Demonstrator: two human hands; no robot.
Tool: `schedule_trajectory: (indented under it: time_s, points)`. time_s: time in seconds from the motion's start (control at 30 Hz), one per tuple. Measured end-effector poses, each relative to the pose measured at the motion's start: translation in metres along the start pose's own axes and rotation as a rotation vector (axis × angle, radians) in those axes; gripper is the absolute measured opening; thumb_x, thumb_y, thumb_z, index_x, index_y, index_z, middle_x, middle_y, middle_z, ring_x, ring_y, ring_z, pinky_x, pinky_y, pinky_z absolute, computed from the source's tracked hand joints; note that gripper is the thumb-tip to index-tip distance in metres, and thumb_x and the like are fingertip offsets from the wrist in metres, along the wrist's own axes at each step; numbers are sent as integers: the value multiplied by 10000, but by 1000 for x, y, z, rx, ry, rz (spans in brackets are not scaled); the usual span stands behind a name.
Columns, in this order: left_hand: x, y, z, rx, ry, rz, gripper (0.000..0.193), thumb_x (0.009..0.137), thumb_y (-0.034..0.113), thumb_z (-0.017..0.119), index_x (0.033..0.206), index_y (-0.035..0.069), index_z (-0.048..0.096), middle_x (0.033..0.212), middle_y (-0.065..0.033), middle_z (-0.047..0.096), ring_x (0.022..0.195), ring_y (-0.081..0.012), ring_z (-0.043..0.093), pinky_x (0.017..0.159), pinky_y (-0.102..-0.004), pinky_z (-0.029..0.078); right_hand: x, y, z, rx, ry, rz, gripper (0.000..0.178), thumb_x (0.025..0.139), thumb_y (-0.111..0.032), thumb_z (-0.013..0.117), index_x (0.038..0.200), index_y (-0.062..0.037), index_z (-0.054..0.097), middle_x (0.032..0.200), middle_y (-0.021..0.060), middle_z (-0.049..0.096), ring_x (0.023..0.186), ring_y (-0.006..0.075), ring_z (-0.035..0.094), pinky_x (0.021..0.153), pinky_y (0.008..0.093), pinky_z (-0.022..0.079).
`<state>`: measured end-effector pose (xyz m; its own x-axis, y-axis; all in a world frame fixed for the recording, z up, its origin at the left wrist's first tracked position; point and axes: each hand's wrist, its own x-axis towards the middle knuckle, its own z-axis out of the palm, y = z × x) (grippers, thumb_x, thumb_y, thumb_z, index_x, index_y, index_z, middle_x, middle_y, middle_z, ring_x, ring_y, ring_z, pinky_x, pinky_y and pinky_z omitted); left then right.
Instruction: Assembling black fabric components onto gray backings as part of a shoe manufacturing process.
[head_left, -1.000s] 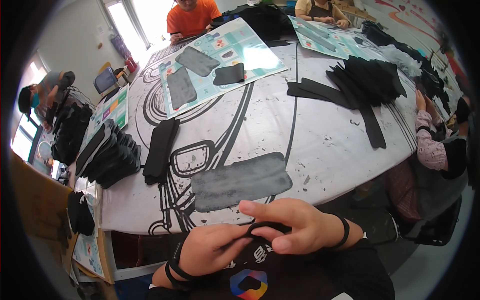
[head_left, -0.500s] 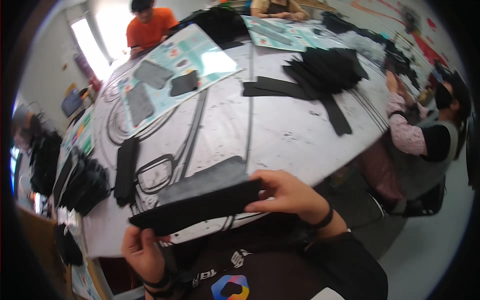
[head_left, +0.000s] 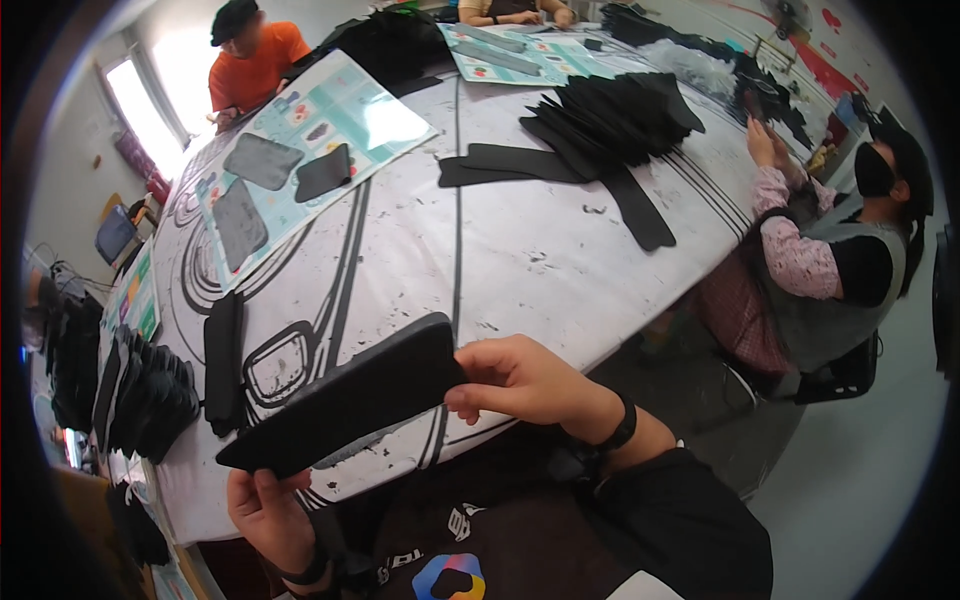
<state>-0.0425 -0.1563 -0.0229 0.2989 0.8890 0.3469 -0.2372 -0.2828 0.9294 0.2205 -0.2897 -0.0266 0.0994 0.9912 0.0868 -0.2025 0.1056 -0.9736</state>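
Note:
A long black flat piece of soft sheet material (head_left: 350, 395) with rounded corners is held up over the near edge of the table, tilted with its right end higher. My left hand (head_left: 272, 510) pinches its lower left corner between thumb and fingers. At its right end my right hand (head_left: 515, 380) grips the edge, thumb below and fingers above. Under the piece a grey patch (head_left: 360, 448) shows in part; whether it belongs to the piece I cannot tell. To the left lies a narrow black stack (head_left: 224, 362).
A white table (head_left: 400, 260) with black line drawings spreads ahead. Grey and black pieces lie on a printed sheet (head_left: 380, 110) at far left. A fanned black pile (head_left: 610, 120) lies at far right, another pile (head_left: 150, 395) at left. Several people sit around the table.
The grey face seen behind the black piece's upper edge is now black there. The piece has turned its broad black side more toward me, and both hands have shifted left.

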Motion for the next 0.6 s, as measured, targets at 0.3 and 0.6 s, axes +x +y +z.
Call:
schedule_trajectory:
  time_s: [0.3, 0.6]
  points:
    - [4, -1, 6, 56, -32, -69, 220, 896, 127, 567, 984, -75, 569, 888, -101, 597, 799, -165, 617, 707, -263, 523, 6, 14, 1, -123, 198, -260, 173, 910, -74, 541, 1037, 32, 588, 851, 69, 632, 785, 112, 619, 698, 227, 499]
    - [1, -19, -25, 477, -181, -84, 195, 910, 135, 551, 936, -58, 572, 852, -79, 575, 789, -123, 552, 694, -242, 450, 7, 14, 3, -547, 384, -355, 129, 846, -69, 624, 934, 25, 616, 781, 78, 616, 697, 130, 611, 642, 235, 481]
